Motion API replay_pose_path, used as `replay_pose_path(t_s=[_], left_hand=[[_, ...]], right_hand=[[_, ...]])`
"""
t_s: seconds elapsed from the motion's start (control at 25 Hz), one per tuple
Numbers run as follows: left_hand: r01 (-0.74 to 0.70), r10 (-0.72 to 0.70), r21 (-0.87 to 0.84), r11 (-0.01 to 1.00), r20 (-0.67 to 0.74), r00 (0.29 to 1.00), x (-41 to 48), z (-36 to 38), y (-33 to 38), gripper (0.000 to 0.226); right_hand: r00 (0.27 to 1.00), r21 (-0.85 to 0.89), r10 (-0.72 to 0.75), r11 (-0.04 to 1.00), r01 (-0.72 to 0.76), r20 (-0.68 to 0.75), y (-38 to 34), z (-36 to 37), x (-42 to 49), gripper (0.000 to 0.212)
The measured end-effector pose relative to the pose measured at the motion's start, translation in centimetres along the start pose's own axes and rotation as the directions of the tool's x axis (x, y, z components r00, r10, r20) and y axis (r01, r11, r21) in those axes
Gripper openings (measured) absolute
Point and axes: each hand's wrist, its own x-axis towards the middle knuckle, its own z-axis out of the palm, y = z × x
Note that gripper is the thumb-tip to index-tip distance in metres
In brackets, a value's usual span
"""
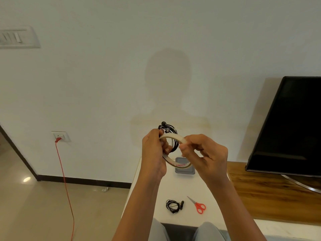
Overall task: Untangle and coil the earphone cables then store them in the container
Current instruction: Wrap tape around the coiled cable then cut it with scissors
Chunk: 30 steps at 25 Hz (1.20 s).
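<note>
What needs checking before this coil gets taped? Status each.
1. Earphone coil gripped by left hand: ok.
2. Tape roll pinched by right hand: ok.
3. Tape end peeled free: cannot tell.
4. Scissors on table, seemingly in reach: ok.
5. Container open: cannot tell, roll partly hides it.
6. Second coil stored: not ok, lies on table.

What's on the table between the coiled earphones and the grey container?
Nothing: the head view shows bare white table between the earphones and the container.
</note>
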Motion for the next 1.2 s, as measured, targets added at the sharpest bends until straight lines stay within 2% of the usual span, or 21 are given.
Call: replay_pose_path(t_s=[0.12, 0.2, 0.24, 0.32, 0.4, 0.48, 0.56, 0.72, 1.2], left_hand=[[-0.018, 0.018, 0.008, 1.000, 0.005, 1.000, 0.0, 0.1, 0.0, 0.027], [-0.073, 0.072, 0.049, 0.996, 0.016, 0.997, 0.0, 0.0, 0.1, 0.029], [-0.120, 0.119, 0.088, 0.989, 0.021, 0.993, 0.0, -0.1, 0.2, 0.030], [-0.220, 0.218, 0.167, 0.961, 0.031, 0.975, 0.1, -0.3, 0.4, 0.031], [-0.287, 0.283, 0.210, 0.935, 0.053, 0.958, 0.2, -0.5, 0.5, 0.032], [-0.320, 0.308, 0.237, 0.917, 0.084, 0.948, 0.3, -0.6, 0.6, 0.033], [-0.331, 0.316, 0.254, 0.909, 0.101, 0.944, 0.3, -0.6, 0.5, 0.034], [-0.342, 0.324, 0.269, 0.900, 0.110, 0.940, 0.2, -0.7, 0.3, 0.036], [-0.343, 0.324, 0.282, 0.896, 0.112, 0.939, 0.4, -0.8, 0.1, 0.035]], right_hand=[[0.998, 0.065, 0.055, 0.996, -0.055, 0.001, -0.6, 0.1, 0.0, 0.010], [0.968, 0.207, 0.249, 0.946, -0.249, 0.030, -1.7, -0.1, 0.1, 0.014], [0.920, 0.304, 0.384, 0.869, -0.391, 0.085, -2.3, -0.2, 0.4, 0.013], [0.757, 0.442, 0.590, 0.621, -0.647, 0.281, -3.2, -0.5, 1.1, 0.003], [0.604, 0.482, 0.650, 0.387, -0.786, 0.462, -3.6, -0.8, 1.6, 0.005], [0.516, 0.480, 0.658, 0.258, -0.838, 0.548, -3.7, -0.9, 1.9, 0.018], [0.476, 0.449, 0.674, 0.232, -0.863, 0.566, -3.8, -0.9, 2.1, 0.028], [0.450, 0.420, 0.685, 0.226, -0.879, 0.573, -3.7, -0.9, 2.0, 0.025], [0.443, 0.435, 0.679, 0.197, -0.878, 0.586, -3.6, -0.9, 1.9, 0.024]])
